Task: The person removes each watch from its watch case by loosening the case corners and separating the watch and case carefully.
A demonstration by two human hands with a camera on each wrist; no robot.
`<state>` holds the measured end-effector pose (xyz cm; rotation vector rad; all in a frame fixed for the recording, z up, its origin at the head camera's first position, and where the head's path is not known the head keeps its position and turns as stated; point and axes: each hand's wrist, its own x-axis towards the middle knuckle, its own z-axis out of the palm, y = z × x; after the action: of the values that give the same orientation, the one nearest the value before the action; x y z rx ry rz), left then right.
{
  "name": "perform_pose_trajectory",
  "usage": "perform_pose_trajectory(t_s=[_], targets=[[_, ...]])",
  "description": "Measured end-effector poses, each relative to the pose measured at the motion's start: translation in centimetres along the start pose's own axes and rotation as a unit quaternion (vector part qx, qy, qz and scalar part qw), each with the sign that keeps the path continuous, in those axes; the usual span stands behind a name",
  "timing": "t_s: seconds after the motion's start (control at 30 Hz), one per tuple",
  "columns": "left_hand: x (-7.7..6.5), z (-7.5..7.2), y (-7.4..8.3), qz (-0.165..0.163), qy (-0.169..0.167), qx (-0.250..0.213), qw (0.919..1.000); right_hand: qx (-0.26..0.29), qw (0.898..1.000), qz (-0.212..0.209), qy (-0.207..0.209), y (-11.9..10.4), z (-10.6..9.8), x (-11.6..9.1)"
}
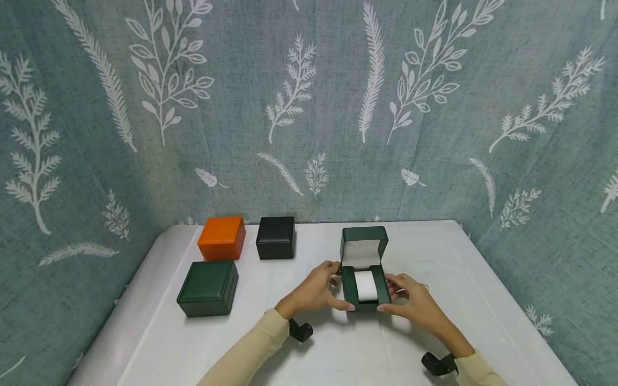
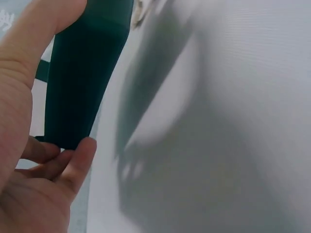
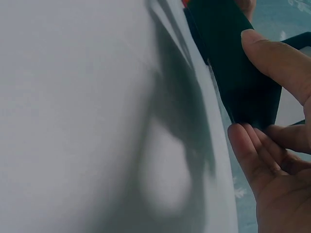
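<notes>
A green watch box (image 1: 366, 306) with its lid (image 1: 364, 234) raised faces me, right of the middle of the table. Inside it sits a white cushion (image 1: 366, 286), and the lid's lining is pale. My left hand (image 1: 316, 289) grips the box's left side, thumb at the front corner and fingers along the side. On the opposite side my right hand (image 1: 412, 300) holds it the same way. Both wrist views show the dark green box wall (image 2: 85, 73) between thumb and fingertips, with its shadow on the white surface beside it.
Three closed boxes stand on the left of the white table (image 1: 159, 332): an orange box (image 1: 221, 238), a black box (image 1: 276, 238) behind, and a green box (image 1: 207, 288) nearer me. A leaf-patterned cloth (image 1: 333, 107) hangs along the back and sides.
</notes>
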<state>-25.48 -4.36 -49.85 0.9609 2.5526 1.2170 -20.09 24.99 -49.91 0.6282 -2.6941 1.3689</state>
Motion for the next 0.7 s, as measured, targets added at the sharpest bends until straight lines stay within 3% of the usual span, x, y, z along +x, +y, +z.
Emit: perform_pose_trajectory(t_s=[0.27, 0.7], targets=[[3.0, 0.2, 0.9, -0.007, 0.003, -0.013, 0.9999, -0.019, 1.0, 0.015, 0.004, 0.6, -2.6, 1.1], [9.0, 1.1, 1.6, 0.029, 0.002, -0.047, 0.9985, -0.001, 0.998, 0.065, -0.007, 2.9, -7.1, 2.4]])
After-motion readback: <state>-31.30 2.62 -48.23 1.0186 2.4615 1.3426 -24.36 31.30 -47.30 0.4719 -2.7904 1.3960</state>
